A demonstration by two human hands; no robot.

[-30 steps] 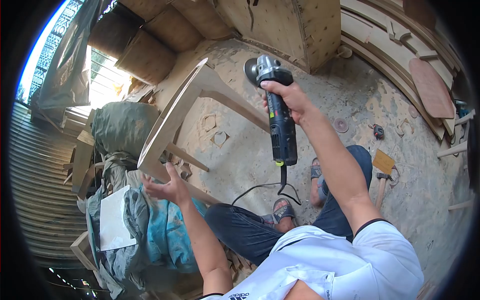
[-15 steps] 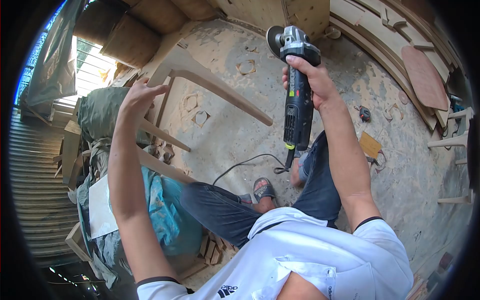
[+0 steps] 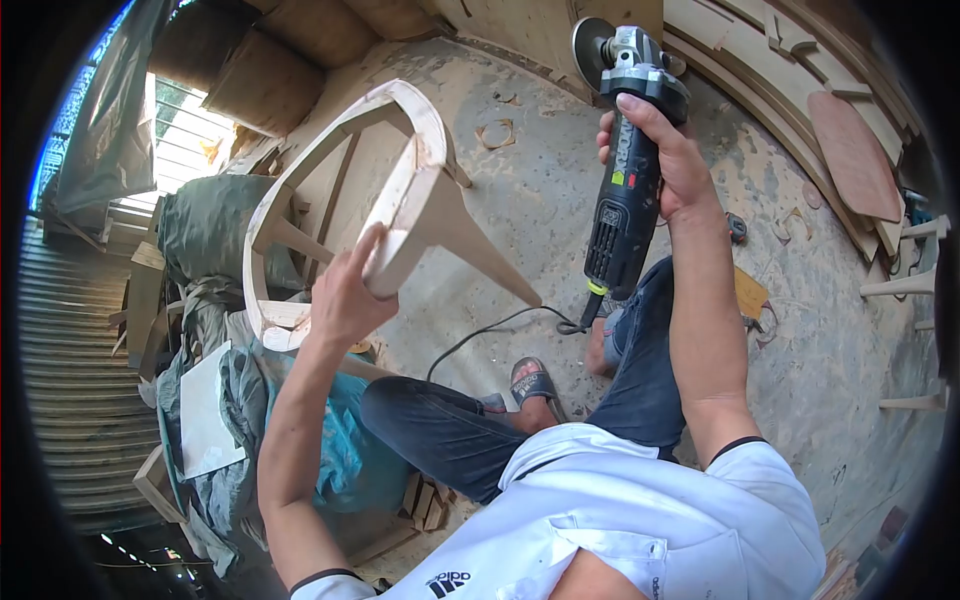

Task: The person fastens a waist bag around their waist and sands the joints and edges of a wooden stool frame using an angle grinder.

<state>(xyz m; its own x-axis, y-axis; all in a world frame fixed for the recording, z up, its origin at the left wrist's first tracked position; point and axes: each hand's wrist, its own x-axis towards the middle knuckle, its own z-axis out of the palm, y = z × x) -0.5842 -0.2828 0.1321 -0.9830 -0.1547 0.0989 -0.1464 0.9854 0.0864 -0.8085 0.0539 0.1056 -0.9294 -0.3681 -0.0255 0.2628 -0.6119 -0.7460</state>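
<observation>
Right hand (image 3: 668, 160), upper right of the picture, its grip wrapped round the angle grinder (image 3: 625, 215), disc (image 3: 592, 50) near the top edge; left hand (image 3: 348, 300), left of centre, its grip clasping the curved wooden frame (image 3: 412, 215), 1 tapered leg (image 3: 478, 245) slanting toward mid-picture; cord (image 3: 590, 312) dangling below the tool.

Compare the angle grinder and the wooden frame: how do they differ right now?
The angle grinder is mostly black and grey; the wooden frame is pale, bare wood. The angle grinder has a narrow, solid body; the wooden frame is a wider, open ring with legs. The right hand grips the angle grinder; the left hand grips the wooden frame. Both are hand-held.
</observation>
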